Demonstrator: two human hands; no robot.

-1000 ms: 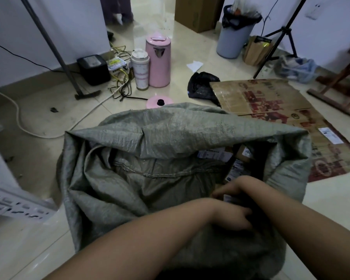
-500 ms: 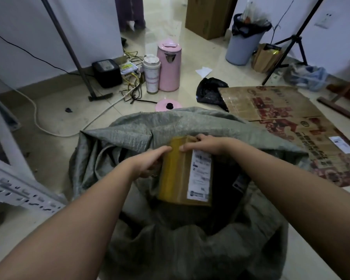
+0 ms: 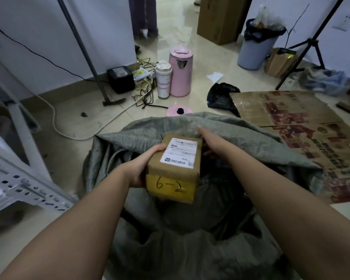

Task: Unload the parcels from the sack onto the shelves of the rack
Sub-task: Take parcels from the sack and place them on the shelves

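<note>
We see the grey sack [image 3: 240, 136] open on the floor, its inside too dark to tell what remains. Above its mouth we hold the parcel [image 3: 176, 168] (marked 6-2): the left hand [image 3: 141, 168] grips its side, and the right hand [image 3: 207, 141] is at the far end, grip hidden. With one sure grip, it could slip back inside.

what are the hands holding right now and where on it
The left hand grips the cardboard parcel by its left side. The right hand is at its far right edge; that grip is hidden.
</note>
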